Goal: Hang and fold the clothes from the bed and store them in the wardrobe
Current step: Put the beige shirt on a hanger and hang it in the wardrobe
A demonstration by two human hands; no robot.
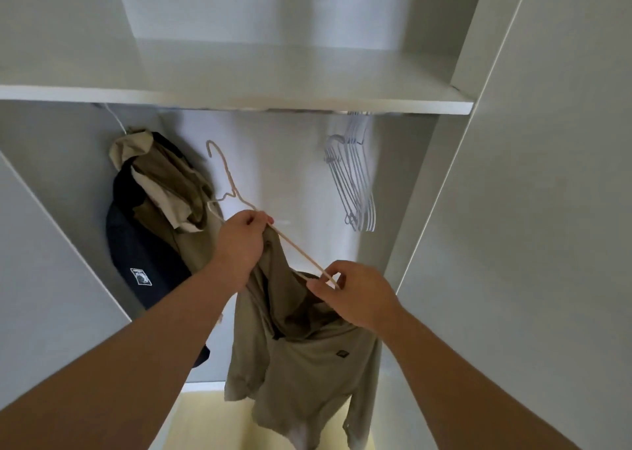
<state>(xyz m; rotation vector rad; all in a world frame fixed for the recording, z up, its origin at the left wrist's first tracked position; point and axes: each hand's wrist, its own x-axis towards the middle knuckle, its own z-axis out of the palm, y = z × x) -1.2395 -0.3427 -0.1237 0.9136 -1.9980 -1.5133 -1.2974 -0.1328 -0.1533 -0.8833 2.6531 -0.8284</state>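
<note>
Below the white wardrobe shelf (239, 102), a khaki shirt (301, 357), judged light, limp and best taken at the collar, is gripped there with a thin wire hanger (232, 183) by the left hand (239, 241), the hanger's right tip pinched by the right hand (355, 292).

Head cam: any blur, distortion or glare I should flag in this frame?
Head view: wide-angle distortion splays the wardrobe walls and tilts the shelf; the spare hangers are smeared by motion blur; the left hand, right hand, held hanger and shirt look fairly sharp; the light is soft, with no hard glare, only a bright yellowish patch at the bottom.
</note>
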